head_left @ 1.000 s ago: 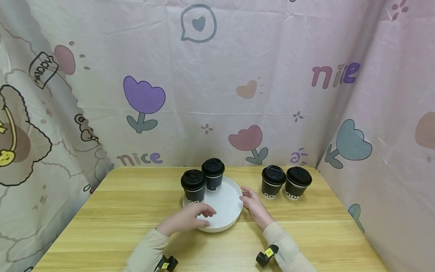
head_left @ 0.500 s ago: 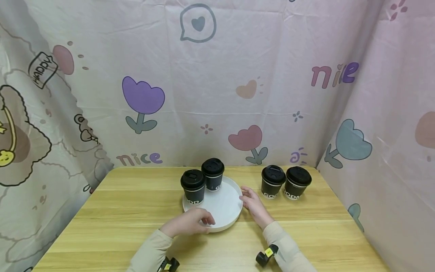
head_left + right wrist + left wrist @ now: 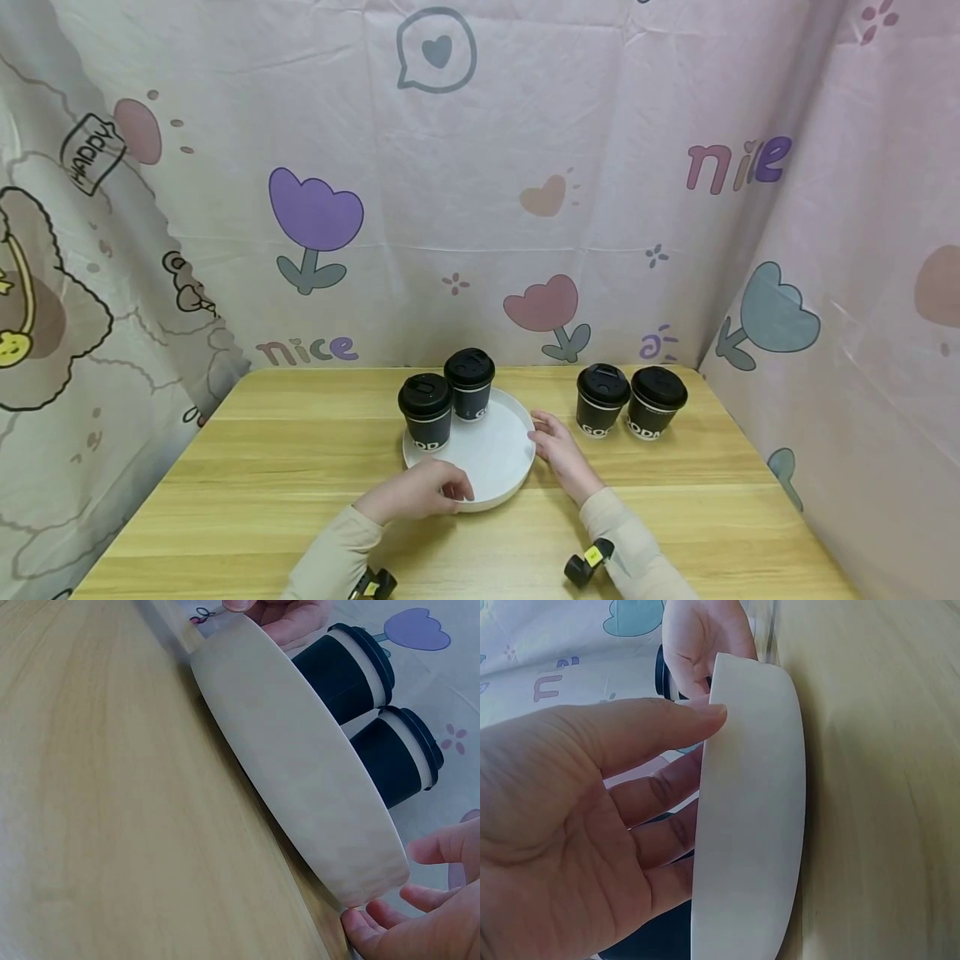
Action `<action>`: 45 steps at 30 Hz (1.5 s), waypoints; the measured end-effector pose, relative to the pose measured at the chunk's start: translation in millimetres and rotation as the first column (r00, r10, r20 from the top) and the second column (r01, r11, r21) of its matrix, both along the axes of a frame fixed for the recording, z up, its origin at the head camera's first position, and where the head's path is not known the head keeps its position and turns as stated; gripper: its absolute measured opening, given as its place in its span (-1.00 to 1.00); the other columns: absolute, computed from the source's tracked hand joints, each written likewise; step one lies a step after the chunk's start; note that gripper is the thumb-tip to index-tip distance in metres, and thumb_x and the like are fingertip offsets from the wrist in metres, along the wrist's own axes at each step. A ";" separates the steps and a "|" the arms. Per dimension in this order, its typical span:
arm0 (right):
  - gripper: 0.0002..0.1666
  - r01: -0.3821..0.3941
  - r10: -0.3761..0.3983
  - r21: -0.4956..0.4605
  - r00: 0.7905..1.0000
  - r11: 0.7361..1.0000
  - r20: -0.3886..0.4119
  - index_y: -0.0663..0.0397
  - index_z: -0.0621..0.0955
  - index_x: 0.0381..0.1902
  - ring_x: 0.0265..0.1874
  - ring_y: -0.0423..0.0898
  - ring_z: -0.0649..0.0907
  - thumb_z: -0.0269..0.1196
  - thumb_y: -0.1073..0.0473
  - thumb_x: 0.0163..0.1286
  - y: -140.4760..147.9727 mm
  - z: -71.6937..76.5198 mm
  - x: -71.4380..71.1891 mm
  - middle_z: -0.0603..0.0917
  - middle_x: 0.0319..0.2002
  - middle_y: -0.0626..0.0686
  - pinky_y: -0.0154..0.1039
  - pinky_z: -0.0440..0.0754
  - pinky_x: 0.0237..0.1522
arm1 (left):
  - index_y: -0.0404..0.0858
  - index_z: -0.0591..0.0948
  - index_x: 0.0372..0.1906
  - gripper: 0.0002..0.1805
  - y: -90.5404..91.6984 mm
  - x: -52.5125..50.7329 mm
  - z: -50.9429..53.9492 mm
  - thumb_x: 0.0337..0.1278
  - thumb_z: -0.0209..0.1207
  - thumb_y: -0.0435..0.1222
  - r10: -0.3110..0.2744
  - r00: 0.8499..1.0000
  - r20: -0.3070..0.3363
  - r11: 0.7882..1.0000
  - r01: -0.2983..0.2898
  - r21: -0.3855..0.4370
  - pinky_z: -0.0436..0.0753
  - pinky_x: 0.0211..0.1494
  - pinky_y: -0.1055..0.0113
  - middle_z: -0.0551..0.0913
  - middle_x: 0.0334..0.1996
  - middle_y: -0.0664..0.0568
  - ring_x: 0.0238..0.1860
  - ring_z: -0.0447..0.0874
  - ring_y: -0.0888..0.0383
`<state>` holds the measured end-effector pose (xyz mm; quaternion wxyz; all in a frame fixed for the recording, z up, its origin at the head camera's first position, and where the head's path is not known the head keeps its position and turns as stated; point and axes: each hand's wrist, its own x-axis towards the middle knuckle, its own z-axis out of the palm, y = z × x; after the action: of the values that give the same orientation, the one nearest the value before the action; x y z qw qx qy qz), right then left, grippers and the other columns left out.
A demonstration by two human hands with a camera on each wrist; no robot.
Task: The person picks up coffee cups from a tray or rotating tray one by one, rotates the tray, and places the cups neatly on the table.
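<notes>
A round white plate with a raised wall (image 3: 498,462) sits on the table. Two black lidded paper cups stand upright on its left and back part: the front cup (image 3: 427,425) and the rear cup (image 3: 472,400). At the near left rim, my left hand (image 3: 412,492) pinches the plate, thumb (image 3: 705,720) against the outer wall and fingers over the inside. My right hand (image 3: 566,458) is at the plate's right edge, its loosely bent fingers (image 3: 364,926) touching or very near the outer wall. Whether its thumb presses the rim is unclear.
Two more black lidded cups stand side by side on the right of the wooden table (image 3: 300,442): the nearer-left one (image 3: 600,408) and its neighbour (image 3: 652,408). A printed cloth curtain (image 3: 450,208) hangs behind the table and along its sides.
My left hand has come down from over the plate to its near left rim, and its fingers have closed on the rim. My right hand, the plate and the cups have stayed put.
</notes>
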<state>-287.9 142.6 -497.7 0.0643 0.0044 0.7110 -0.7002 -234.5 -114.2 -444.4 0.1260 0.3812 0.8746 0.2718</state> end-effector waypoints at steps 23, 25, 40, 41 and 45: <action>-0.37 -0.001 0.001 0.002 1.000 1.000 0.001 0.40 0.18 0.42 0.26 0.26 0.41 0.01 0.32 0.45 -0.5 1.4 0.3 0.29 0.32 0.47 -0.03 0.53 0.20 | -0.19 0.68 -0.39 -0.91 -2.9 2.2 5.0 0.01 0.31 -0.43 0.030 1.000 -0.003 0.999 -0.030 -0.030 0.51 -0.32 0.54 0.63 -0.49 0.19 -0.44 0.40 0.45; -0.37 -0.002 0.002 0.001 1.000 1.000 0.002 0.40 0.17 0.42 0.26 0.27 0.41 0.00 0.32 0.45 -0.5 1.5 0.2 0.29 0.32 0.48 0.00 0.52 0.21 | -0.17 0.67 -0.41 -0.91 -3.7 1.9 5.1 0.01 0.32 -0.43 0.039 0.999 -0.002 0.999 -0.039 -0.037 0.50 -0.32 0.54 0.61 -0.50 0.23 -0.45 0.40 0.45; -0.37 0.011 -0.011 0.003 1.000 1.000 0.009 0.35 0.22 0.41 0.25 0.20 0.43 0.02 0.30 0.43 -1.6 2.2 -0.6 0.32 0.31 0.44 -0.05 0.53 0.22 | -0.19 0.64 -0.47 -0.88 -12.5 -1.2 5.3 -0.10 0.32 -0.47 0.056 0.997 -0.049 0.997 -0.058 -0.049 0.48 -0.34 0.53 0.57 -0.53 0.23 -0.45 0.39 0.42; -0.37 0.010 -0.010 0.004 1.000 1.000 0.008 0.36 0.21 0.41 0.25 0.20 0.44 0.02 0.30 0.43 -1.6 2.2 -0.8 0.32 0.31 0.44 -0.06 0.53 0.22 | -0.19 0.65 -0.44 -0.88 -12.3 -1.6 5.1 -0.09 0.32 -0.47 0.057 0.997 -0.050 0.997 -0.059 -0.045 0.49 -0.33 0.53 0.57 -0.52 0.21 -0.44 0.41 0.40; -0.37 0.006 -0.006 0.006 1.000 1.000 0.004 0.37 0.21 0.41 0.24 0.21 0.44 0.02 0.30 0.43 -1.8 1.6 -1.6 0.32 0.31 0.45 -0.04 0.53 0.23 | -0.23 0.67 -0.29 -0.86 -8.5 -2.4 4.7 -0.01 0.30 -0.43 0.058 0.998 -0.033 0.998 -0.058 -0.006 0.55 -0.27 0.50 0.63 -0.43 0.12 -0.37 0.51 0.29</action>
<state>-289.5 140.8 -496.0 0.0637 0.0081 0.7128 -0.6984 -236.9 -122.6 -439.7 0.1053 0.3598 0.8881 0.2660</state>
